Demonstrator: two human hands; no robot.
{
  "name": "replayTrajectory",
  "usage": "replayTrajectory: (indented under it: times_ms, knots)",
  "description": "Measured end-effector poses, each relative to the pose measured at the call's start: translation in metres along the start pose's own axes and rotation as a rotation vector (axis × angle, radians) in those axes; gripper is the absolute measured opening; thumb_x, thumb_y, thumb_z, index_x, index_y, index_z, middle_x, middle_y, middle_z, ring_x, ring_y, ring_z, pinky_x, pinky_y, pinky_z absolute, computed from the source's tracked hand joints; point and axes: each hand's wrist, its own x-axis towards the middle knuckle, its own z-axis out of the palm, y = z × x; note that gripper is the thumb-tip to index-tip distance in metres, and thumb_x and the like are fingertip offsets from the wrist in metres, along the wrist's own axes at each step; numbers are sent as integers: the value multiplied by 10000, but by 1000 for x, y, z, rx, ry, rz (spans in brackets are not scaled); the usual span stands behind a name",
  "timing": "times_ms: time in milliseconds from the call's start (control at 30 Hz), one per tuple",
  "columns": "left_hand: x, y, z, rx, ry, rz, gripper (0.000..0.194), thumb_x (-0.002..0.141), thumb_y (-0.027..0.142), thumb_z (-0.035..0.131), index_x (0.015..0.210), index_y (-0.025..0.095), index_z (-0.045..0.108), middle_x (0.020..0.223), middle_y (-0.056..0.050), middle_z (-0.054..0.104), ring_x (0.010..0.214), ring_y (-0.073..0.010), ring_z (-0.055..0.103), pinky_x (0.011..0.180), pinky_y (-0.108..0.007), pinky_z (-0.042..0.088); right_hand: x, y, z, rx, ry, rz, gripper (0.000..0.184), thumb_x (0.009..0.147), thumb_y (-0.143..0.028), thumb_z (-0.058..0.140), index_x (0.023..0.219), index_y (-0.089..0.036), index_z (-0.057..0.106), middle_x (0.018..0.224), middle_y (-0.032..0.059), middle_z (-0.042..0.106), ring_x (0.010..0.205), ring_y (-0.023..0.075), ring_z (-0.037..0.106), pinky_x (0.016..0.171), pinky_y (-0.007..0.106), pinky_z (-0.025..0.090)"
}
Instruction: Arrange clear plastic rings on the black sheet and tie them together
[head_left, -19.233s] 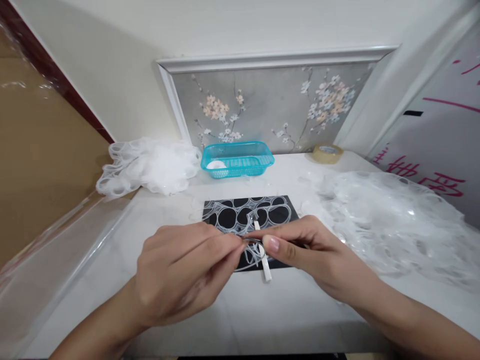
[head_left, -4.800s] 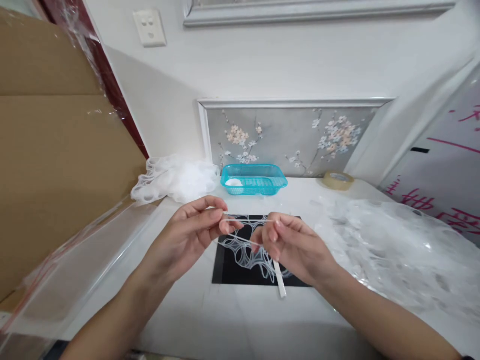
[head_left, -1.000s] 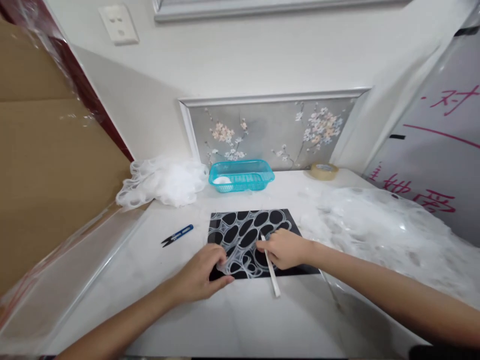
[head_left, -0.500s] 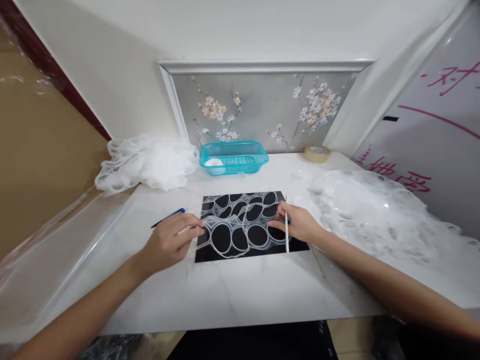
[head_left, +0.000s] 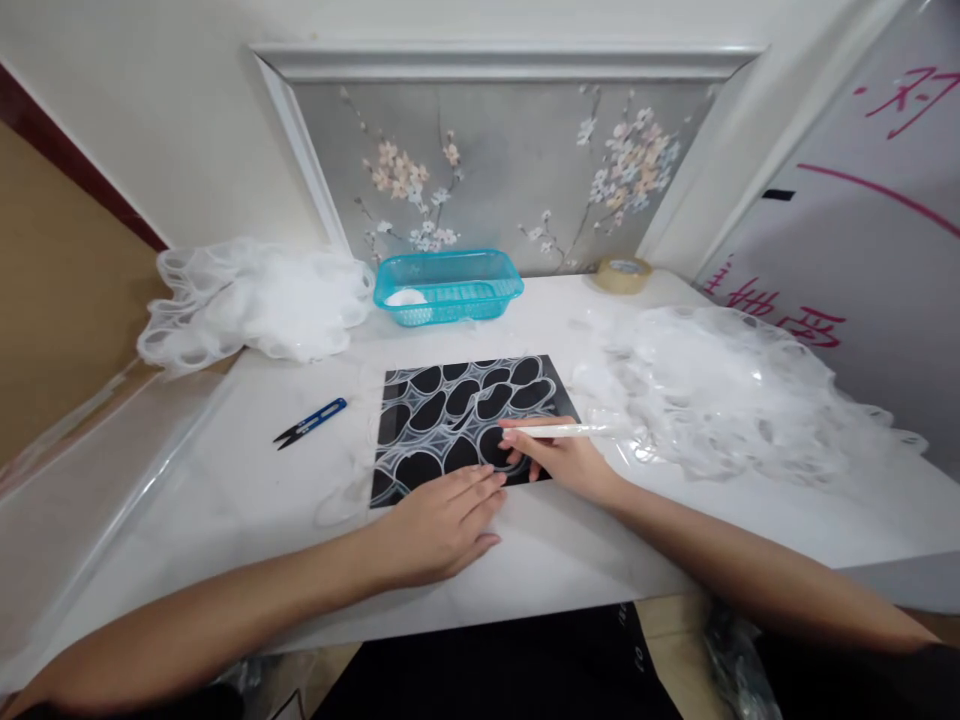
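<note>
Stick (head_left: 559,430) sits in grip of right hand (head_left: 562,462) over mesh (head_left: 431,440); left hand (head_left: 442,520) lies flat at near edge, grip released.

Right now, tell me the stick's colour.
The stick is white, best seen in the head view.

Reaches in over the front edge of the table (head_left: 570,560) with bare left forearm (head_left: 232,605) and bare right forearm (head_left: 750,565), slanting towards each other. Rests left hand (head_left: 442,525) palm down, fingers extended. Curls right hand (head_left: 562,462) into a thumb-and-finger pinch just beside the left fingertips.
</note>
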Motion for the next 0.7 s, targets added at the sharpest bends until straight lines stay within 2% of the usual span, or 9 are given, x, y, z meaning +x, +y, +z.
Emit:
replayTrajectory:
  times_ms: [133, 267, 333, 400, 467, 567, 700]
  knots:
    - [-4, -3, 16, -10, -42, -30, 451, 949, 392, 410, 1226, 46, 495, 1303, -174, 529, 1230, -254, 491, 1033, -357, 418, 1, 3, -7, 80, -13, 77, 347, 700, -389, 719, 953, -152, 715, 635, 29, 669, 501, 117, 571, 481, 255, 488]
    - [-9, -7, 18, -67, -46, -71, 433, 944, 383, 435, 1233, 64, 484, 1295, -156, 539, 1235, -243, 482, 1044, -360, 407, 1, 1, -12, 168, -33, 57, 219, 674, -324, 754, 820, -167, 710, 628, 7, 655, 567, 103, 579, 573, 241, 483]
    - [-8, -7, 16, -118, -32, -105, 402, 939, 373, 450, 1230, 99, 487, 1289, -134, 543, 1233, -238, 474, 1033, -367, 413, 1, 0, -13, 195, -55, 51, 204, 665, -326, 764, 771, -165, 696, 612, 5, 645, 570, 104, 571, 563, 238, 466]
    - [-6, -8, 14, -175, -2, -200, 364, 934, 367, 458, 1213, 136, 497, 1246, -117, 557, 1181, -234, 498, 995, -386, 435, 1, -1, -12, 221, -66, 72, 219, 675, -356, 756, 757, -167, 684, 554, -8, 607, 510, 101, 539, 497, 235, 434]
    - [-3, -9, 12, -213, 26, -363, 333, 927, 365, 468, 1180, 153, 511, 1172, -112, 563, 1097, -234, 520, 941, -407, 454, 0, -2, -11, 243, -60, 102, 241, 684, -384, 745, 773, -170, 678, 521, -20, 575, 467, 103, 525, 442, 231, 402]
    - [2, -12, 12, -278, 16, -574, 258, 911, 324, 491, 1099, 154, 538, 1067, -94, 547, 1012, -233, 507, 893, -423, 450, -1, -3, -9, 209, -50, 120, 271, 684, -392, 745, 816, -160, 694, 579, 7, 613, 519, 123, 572, 466, 240, 438]
    - [9, -13, 14, -444, -28, -666, 115, 894, 215, 459, 865, 167, 559, 950, -57, 535, 921, -215, 487, 875, -418, 416, -2, -4, -8, 172, -44, 92, 279, 749, -414, 682, 750, -136, 708, 639, 29, 621, 579, 110, 569, 547, 244, 469]
